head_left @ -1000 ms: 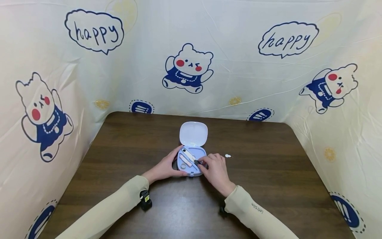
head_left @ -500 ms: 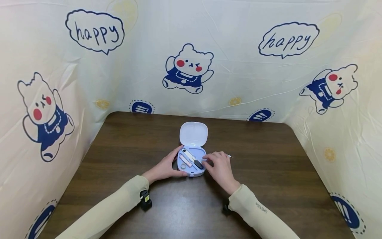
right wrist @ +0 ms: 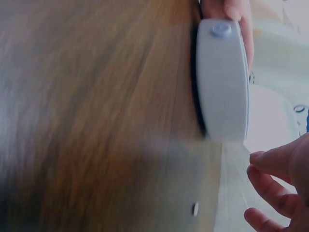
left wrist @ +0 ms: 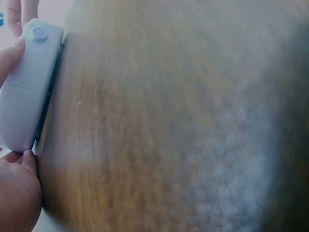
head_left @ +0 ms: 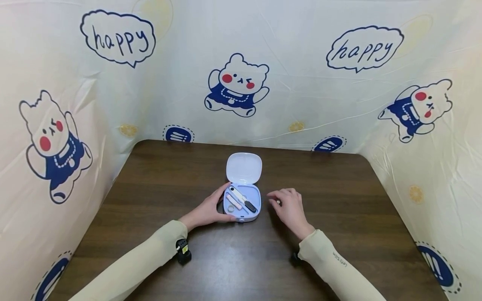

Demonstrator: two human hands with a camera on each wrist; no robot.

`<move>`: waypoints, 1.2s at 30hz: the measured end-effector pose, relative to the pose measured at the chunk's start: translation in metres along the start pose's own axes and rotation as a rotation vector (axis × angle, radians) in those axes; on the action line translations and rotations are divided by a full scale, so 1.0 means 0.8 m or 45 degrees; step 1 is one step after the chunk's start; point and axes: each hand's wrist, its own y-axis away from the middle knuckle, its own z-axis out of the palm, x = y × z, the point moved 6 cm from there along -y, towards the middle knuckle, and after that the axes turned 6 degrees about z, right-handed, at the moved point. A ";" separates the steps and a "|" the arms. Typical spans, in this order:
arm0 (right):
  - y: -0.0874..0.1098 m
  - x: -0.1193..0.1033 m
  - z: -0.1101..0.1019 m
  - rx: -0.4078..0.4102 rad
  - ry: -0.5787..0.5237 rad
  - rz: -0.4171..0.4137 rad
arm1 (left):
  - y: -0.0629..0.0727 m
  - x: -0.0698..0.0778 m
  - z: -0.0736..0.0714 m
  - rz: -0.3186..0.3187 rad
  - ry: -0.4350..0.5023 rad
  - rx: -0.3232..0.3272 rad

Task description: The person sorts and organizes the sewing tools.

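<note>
A light blue case [head_left: 257, 194] stands on the table with its translucent lid [head_left: 244, 168] raised at the back. My left hand [head_left: 206, 213] holds it from the left, thumb at the front side. Inside lie a white stick with a black end [head_left: 249, 205], a short pinkish-white stick [head_left: 234, 202] and a small silvery ring-like piece [head_left: 231, 208]. My right hand [head_left: 290, 210] hovers to the right of the case, fingers loosely bent, holding nothing in the right wrist view. A small white piece [right wrist: 195, 209] lies on the table near it, mostly covered by the hand in the head view.
The brown wooden table [head_left: 169, 167] reaches a printed cloth [head_left: 301, 75] hung at the back and both sides. A round latch button [right wrist: 221, 30] sits on the case's front. Each wrist wears a small black camera, the left one [head_left: 183, 253] below the sleeve.
My right hand has let go of the black-ended stick, which now lies fully in the case, and has moved right, over the small white piece. My left hand has stayed on the case.
</note>
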 end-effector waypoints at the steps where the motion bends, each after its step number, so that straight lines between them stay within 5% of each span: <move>1: -0.001 0.005 0.000 -0.010 0.000 0.005 | 0.000 0.000 0.000 0.000 0.000 0.000; 16: -0.025 0.067 -0.003 -0.180 0.025 0.082 | -0.001 0.002 -0.002 0.007 0.006 0.004; 24: -0.024 0.078 0.008 -0.306 0.034 0.138 | 0.001 0.001 0.002 -0.023 0.008 0.002; 36: -0.030 0.079 0.009 -0.296 0.076 0.136 | 0.002 -0.002 0.001 -0.026 0.038 0.001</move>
